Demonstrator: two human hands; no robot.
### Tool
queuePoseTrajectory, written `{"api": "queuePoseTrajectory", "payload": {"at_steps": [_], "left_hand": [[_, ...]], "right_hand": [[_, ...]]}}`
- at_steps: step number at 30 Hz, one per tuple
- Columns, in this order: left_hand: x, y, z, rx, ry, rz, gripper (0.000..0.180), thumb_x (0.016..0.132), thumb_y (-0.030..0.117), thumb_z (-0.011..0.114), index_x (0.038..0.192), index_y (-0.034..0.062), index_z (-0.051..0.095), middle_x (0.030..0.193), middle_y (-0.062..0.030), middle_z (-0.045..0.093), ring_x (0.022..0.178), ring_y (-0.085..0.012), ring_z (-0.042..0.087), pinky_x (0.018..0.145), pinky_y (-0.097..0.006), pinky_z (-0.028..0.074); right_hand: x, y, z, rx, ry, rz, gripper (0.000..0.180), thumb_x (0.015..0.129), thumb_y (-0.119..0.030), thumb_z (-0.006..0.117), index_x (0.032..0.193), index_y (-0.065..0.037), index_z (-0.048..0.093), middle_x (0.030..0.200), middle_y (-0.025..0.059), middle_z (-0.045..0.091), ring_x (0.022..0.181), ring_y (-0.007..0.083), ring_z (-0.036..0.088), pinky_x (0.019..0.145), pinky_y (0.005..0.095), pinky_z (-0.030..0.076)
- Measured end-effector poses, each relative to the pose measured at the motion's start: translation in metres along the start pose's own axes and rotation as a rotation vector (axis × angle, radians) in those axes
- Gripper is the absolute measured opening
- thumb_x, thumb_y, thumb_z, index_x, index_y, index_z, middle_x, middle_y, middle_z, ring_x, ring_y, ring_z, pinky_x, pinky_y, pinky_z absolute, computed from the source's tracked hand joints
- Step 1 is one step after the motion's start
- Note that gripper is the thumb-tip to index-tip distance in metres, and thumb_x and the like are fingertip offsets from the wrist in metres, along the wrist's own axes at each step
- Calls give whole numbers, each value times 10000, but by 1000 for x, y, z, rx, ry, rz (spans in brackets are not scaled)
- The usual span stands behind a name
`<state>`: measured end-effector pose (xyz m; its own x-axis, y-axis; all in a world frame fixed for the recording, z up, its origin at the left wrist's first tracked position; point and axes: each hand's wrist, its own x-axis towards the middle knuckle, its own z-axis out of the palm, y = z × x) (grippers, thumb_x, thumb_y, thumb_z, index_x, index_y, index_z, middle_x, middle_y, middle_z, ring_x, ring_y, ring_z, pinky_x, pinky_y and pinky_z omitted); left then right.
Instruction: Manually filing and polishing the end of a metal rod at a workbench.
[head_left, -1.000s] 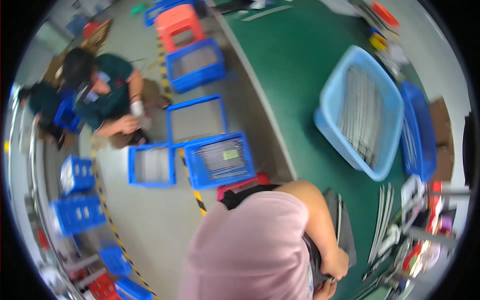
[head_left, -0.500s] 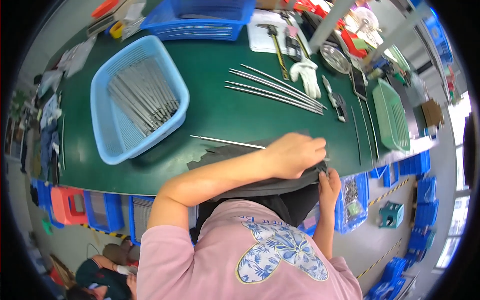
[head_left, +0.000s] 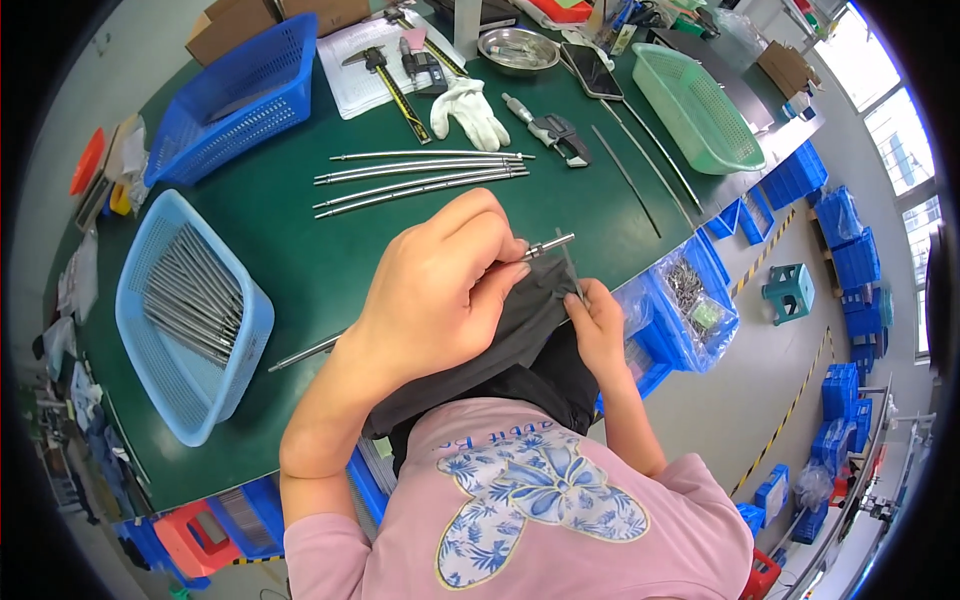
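Note:
My left hand [head_left: 440, 285] is closed in a pinch round a slim metal rod [head_left: 550, 245]. One end of the rod sticks out past the fingertips, while its long shaft reappears beyond the wrist, over the table. Close by on the right, my right hand [head_left: 598, 322] pinches a fold of dark grey cloth [head_left: 505, 335], which drapes over the table edge and my lap. A thin grey strip or rod [head_left: 568, 262] rises from the right fingertips; its kind is unclear. Beyond my left hand, several similar metal rods [head_left: 425, 172] lie in a loose row on the green table.
A light blue basket [head_left: 150, 375] of rods stands left, with a darker blue basket [head_left: 235, 125] behind it. Calipers [head_left: 395, 95], a white glove [head_left: 468, 115], a micrometer [head_left: 548, 130], a phone [head_left: 590, 70] and a green basket [head_left: 690, 110] lie farther back.
The view has turned, so the table's things appear shifted left. My left hand has come away from the cloth beside my right hand, and the rod's end now shows past its fingers.

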<state>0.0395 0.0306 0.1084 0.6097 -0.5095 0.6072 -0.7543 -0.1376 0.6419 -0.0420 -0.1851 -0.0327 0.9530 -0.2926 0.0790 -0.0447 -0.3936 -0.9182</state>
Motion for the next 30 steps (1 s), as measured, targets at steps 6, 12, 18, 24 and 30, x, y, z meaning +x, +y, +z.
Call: {"api": "queuePoseTrajectory", "payload": {"at_steps": [6, 12, 18, 24, 30], "left_hand": [[-1, -5, -3, -9, -10, -29, 184, 695, -140, 671, 777, -42, 539, 778, -89, 514, 589, -133, 500, 496, -229, 409], [5, -4, -21, -188, 141, -58, 140, 757, -61, 682, 786, -24, 550, 779, -79, 536, 592, -130, 523, 490, -268, 402], [-3, -22, -41, -1083, 430, -96, 98, 951, 96, 565, 938, 1, 544, 922, -91, 543, 580, -99, 478, 490, -231, 373], [-7, -21, -39, -1420, 552, -144, 175, 998, 168, 492, 964, 1, 530, 921, -89, 519, 593, -106, 465, 516, -241, 377], [-9, -38, -52, -1482, 693, -134, 189, 981, 188, 501, 967, -1, 509, 895, -72, 509, 597, -122, 443, 512, -256, 396]], "right_hand": [[3, 8, 7, 27, 14, -24, 151, 899, -94, 587, 999, 18, 602, 785, 130, 637, 723, 190, 591, 688, 309, 465], [1, 1, 6, -39, 29, -106, 169, 900, -102, 588, 1029, 6, 606, 788, 130, 637, 724, 185, 606, 683, 309, 475], [0, 12, 1, -6, 37, -61, 150, 900, -91, 579, 1012, 5, 608, 759, 108, 616, 690, 156, 580, 666, 297, 467], [-3, 10, 2, 41, 55, -21, 139, 901, -70, 577, 998, 28, 593, 708, 51, 586, 664, 103, 516, 625, 268, 427], [1, 7, 4, -66, 34, -21, 143, 899, -70, 582, 999, 31, 588, 702, 43, 559, 657, 100, 492, 623, 271, 414]]}}
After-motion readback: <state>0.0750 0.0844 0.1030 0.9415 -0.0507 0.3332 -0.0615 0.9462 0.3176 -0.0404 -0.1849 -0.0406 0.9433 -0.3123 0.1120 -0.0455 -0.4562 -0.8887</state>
